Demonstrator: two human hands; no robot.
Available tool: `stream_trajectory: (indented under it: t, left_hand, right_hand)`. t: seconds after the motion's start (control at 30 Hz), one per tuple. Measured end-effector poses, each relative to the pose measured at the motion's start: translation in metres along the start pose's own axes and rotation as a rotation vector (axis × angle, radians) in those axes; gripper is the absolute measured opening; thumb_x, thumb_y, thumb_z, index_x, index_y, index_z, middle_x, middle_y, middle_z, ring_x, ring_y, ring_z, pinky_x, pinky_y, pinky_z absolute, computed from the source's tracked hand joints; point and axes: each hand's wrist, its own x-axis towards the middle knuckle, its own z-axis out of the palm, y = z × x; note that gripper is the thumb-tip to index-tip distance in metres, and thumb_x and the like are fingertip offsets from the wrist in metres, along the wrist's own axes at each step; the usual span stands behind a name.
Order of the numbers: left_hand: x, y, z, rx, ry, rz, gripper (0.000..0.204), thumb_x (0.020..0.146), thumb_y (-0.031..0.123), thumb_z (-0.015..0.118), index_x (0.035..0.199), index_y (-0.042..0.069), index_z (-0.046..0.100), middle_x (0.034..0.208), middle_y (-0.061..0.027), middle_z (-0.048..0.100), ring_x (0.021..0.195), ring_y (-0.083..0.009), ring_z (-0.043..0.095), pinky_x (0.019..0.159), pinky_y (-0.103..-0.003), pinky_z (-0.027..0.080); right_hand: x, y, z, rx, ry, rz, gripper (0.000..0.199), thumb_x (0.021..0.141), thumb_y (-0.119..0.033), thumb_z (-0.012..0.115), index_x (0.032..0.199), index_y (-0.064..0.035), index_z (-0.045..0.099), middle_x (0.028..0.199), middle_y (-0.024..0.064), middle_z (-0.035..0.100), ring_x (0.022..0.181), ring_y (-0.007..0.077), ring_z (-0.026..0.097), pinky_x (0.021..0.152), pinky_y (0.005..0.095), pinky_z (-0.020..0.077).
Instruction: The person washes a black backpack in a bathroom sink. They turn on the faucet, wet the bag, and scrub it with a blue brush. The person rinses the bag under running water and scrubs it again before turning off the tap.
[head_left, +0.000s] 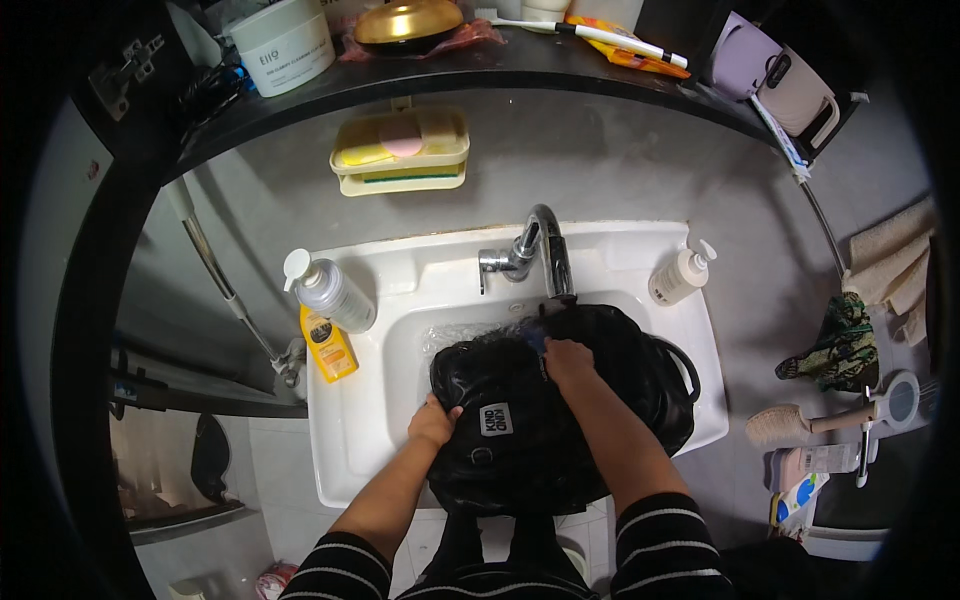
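Note:
A black backpack (535, 425) with a wet sheen lies across the white sink (345, 455), its front hanging over the near rim. A small pale patch sits on its face, with a metal ring below. My left hand (434, 420) is closed on the bag's left edge. Over the bag's upper middle, my right hand (568, 360) is closed around a small blue object (535, 340), whose kind I cannot make out. The chrome faucet (545, 250) reaches over the bag's far edge. Rippling water (455, 335) shows in the basin beside the bag.
On the sink's left deck stand a pump bottle (335, 293) and a yellow bottle (328, 345). Another pump bottle (680, 277) is at the right. Above are a soap holder (400, 150) and a dark shelf (480, 68) with toiletries. A hairbrush (785, 425) hangs at the right.

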Motion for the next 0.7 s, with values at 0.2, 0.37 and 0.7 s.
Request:
stream_trajectory:
  t: [0.2, 0.37, 0.7]
  left_hand:
    - [-0.005, 0.008, -0.004, -0.007, 0.005, -0.028, 0.071, 0.087, 0.054, 0.056, 0.133, 0.003, 0.037, 0.117, -0.0210, 0.061, 0.111, -0.0360, 0.058, 0.093, -0.043, 0.046]
    - [-0.007, 0.001, -0.009, -0.060, -0.008, 0.009, 0.077, 0.085, 0.054, 0.059, 0.135, 0.001, 0.036, 0.119, -0.0234, 0.060, 0.111, -0.0373, 0.057, 0.093, -0.043, 0.046]
    - [0.020, -0.012, -0.005, -1.306, 0.099, -0.012, 0.023, 0.089, 0.019, 0.065, 0.104, 0.001, 0.066, 0.083, -0.0047, 0.066, 0.068, -0.0151, 0.058, 0.064, -0.031, 0.049]
  right_hand:
    - [-0.031, -0.106, 0.002, 0.128, 0.048, -0.303, 0.030, 0.095, -0.032, 0.046, 0.116, -0.0158, 0.059, 0.096, 0.0195, 0.067, 0.088, 0.0357, 0.066, 0.073, 0.0496, 0.0519]
    - [0.005, -0.053, 0.026, 0.067, -0.019, -0.134, 0.028, 0.094, -0.031, 0.048, 0.116, -0.0182, 0.059, 0.094, 0.0147, 0.068, 0.090, 0.0356, 0.066, 0.074, 0.0480, 0.0522]
    - [-0.080, -0.063, 0.020, 0.002, -0.066, -0.407, 0.038, 0.097, -0.037, 0.042, 0.135, -0.0301, 0.044, 0.096, 0.0160, 0.064, 0.088, 0.0348, 0.066, 0.074, 0.0466, 0.0520]
